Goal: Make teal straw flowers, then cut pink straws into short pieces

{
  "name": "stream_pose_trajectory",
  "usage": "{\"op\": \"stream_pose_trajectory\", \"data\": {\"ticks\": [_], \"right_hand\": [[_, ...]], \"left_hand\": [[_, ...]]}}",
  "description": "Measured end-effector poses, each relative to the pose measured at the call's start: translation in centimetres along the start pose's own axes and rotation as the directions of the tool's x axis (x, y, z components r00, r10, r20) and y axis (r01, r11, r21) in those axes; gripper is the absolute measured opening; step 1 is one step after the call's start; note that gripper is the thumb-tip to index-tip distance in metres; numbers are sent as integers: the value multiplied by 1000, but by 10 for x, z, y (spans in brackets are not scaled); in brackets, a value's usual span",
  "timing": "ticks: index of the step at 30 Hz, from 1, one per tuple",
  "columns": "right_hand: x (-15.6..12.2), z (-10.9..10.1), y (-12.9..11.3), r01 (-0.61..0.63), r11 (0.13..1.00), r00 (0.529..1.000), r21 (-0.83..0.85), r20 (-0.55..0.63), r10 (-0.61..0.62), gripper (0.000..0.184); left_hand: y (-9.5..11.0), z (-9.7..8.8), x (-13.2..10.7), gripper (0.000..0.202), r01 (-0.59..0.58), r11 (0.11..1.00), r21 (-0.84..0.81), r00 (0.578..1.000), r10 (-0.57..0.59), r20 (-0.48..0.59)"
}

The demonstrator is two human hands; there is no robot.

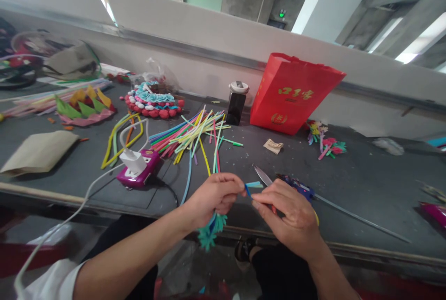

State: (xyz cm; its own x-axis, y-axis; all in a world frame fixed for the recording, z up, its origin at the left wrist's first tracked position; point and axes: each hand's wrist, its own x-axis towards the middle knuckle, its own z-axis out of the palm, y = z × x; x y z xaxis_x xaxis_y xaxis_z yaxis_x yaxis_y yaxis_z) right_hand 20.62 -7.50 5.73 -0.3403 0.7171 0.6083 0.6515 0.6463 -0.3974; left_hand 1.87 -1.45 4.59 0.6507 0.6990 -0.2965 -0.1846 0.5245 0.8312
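Observation:
My left hand is closed in a pinch on a thin blue-teal strip, with a teal fringed piece hanging below its fingers. My right hand is closed round scissors, whose blade points up beside the strip's end. Both hands are over the near edge of the dark grey table. A blue glue gun lies just behind my right hand.
A fan of coloured strips lies mid-table beside a purple power strip with white charger. Behind stand a red paper bag, a dark bottle, a round red-and-teal craft piece, folded coloured shapes and a brown envelope.

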Motion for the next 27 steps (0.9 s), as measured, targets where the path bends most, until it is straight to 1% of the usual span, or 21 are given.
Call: {"op": "stream_pose_trajectory", "data": {"ticks": [3,5,8,11,12,14,17,19,21,23,25,27], "right_hand": [[3,4,3,-83,994,996,74,-16,84,12],[4,4,6,-175,972,984,154,10,176,11],[4,2,12,-281,922,960,267,88,267,10],[3,-1,14,-291,913,957,285,110,270,8],[2,-3,14,-276,921,961,275,106,256,8],[2,-6,12,-228,944,973,240,92,211,8],[1,-9,7,-155,976,987,150,70,146,10],[0,-10,2,-116,989,992,95,57,111,11],[-1,-9,-2,-81,995,996,58,41,79,12],[-1,-8,-4,-60,998,998,36,20,59,12],[0,-6,-4,-54,998,999,35,3,54,12],[1,-4,-2,-64,996,998,58,-10,64,13]], "left_hand": [[1,-2,-1,10,-3,993,-122,996,14,84],[1,-3,-2,11,16,989,-144,986,9,169],[3,-2,-6,15,71,996,-62,964,-53,260],[6,0,-10,15,138,984,113,940,-166,297],[7,0,-11,15,143,975,173,937,-189,294],[5,2,-11,15,122,951,285,947,-197,253],[-1,4,-8,15,53,900,433,984,-121,130],[-5,5,-5,16,23,881,473,997,-53,50],[-6,5,-3,15,9,912,410,1000,-3,-15],[-5,5,-1,15,22,966,258,999,-14,-34],[-3,3,0,15,30,995,93,1000,-29,-3],[-2,1,1,14,22,999,-31,999,-20,46]]}}
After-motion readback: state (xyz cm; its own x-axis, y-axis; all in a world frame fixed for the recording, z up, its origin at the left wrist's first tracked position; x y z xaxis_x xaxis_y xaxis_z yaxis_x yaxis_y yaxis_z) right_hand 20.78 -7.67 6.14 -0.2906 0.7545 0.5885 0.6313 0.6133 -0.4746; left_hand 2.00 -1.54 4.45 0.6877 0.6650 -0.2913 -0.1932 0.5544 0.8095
